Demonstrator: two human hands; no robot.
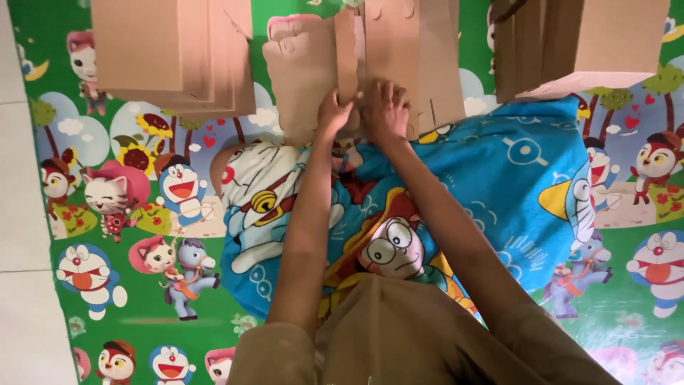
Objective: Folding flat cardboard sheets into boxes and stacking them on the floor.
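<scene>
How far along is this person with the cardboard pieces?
Looks done: a folded box stands at upper right. In hand: the left hand and right hand press on a flat cardboard piece over the blue cartoon cloth. Left: a stack of flat cardboard sheets at upper left looks unfolded.

Cardboard pieces plain brown – mat green, cartoon animals – cloth blue, cartoon figures.

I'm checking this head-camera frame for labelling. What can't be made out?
- Left hand fingertips: hidden behind the folded brown cardboard piece.
- Right hand grip: unclear, fingers pressed on the cardboard.
- Flat brown cardboard stack: cut off by the top edge.
</scene>
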